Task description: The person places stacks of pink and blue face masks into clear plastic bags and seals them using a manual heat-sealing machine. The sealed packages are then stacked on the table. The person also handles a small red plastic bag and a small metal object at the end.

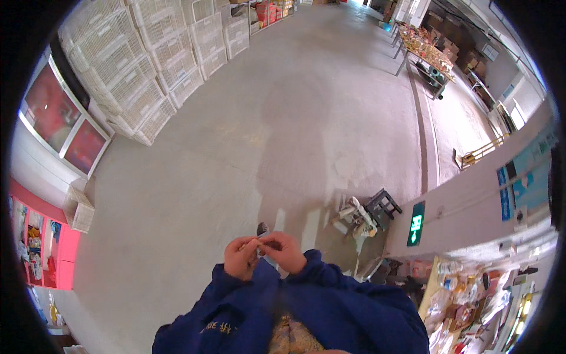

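Note:
My left hand (pixel 240 258) and my right hand (pixel 284 251) meet in front of my chest, their fingertips pressed together. Between them is a small pale thing, mostly covered by the fingers and too small to name. Both hands are closed in a pinch. Dark blue sleeves (pixel 351 289) cover my arms. One dark shoe (pixel 262 228) shows just beyond the hands, on the grey floor (pixel 194 171).
Stacked white wire crates (pixel 168 53) line the left wall, with a pink-red shelf unit (pixel 68 259) nearer me. To the right are a dark stool (pixel 383 209), a green lit exit sign (pixel 416 223) and a cluttered bench (pixel 435 289). A loaded table (pixel 433 56) stands far right.

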A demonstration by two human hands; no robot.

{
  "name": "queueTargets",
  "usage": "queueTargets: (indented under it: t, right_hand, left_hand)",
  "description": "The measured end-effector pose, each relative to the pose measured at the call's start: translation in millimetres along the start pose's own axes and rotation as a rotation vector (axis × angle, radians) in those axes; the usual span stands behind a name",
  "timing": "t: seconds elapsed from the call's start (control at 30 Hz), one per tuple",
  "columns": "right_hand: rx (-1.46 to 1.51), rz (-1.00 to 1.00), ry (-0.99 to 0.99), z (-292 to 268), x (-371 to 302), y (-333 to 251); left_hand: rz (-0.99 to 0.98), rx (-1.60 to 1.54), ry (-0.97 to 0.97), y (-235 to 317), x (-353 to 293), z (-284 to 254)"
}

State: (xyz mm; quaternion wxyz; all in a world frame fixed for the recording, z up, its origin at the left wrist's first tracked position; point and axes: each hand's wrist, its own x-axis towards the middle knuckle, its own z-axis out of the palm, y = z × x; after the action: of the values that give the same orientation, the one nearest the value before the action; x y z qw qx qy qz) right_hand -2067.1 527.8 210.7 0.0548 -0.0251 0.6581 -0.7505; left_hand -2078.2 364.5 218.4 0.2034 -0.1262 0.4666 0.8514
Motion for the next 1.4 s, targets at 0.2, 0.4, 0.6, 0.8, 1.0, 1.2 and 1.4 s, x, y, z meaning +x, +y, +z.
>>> queueTargets:
  t: [0.2, 0.4, 0.6, 0.8, 1.0, 1.2, 1.4]
  right_hand:
    - [0.076, 0.085, 0.214, -105, 184, -37]
    - [0.373, 0.25, 0.412, -236, 329, -74]
    - [0.265, 0.017, 0.279, -380, 503, -74]
    - [0.206, -0.101, 0.318, -490, 679, -129]
    - [-0.08, -0.196, 0.57, -602, 863, -137]
    - [-0.116, -0.218, 0.756, -729, 1047, -160]
    - [-0.008, -0.199, 0.852, -860, 1187, -211]
  left_hand:
    - [-0.075, 0.084, -0.138, 64, 219, 92]
    - [0.011, 0.384, -0.337, 105, 407, 206]
    - [0.073, 0.409, -0.495, 132, 614, 328]
    - [0.223, 0.387, -0.377, 186, 776, 446]
    - [0.272, 0.396, -0.233, 204, 965, 537]
    - [0.318, 0.346, -0.343, 235, 1179, 639]
    - [0.148, 0.225, -0.508, 265, 1347, 761]
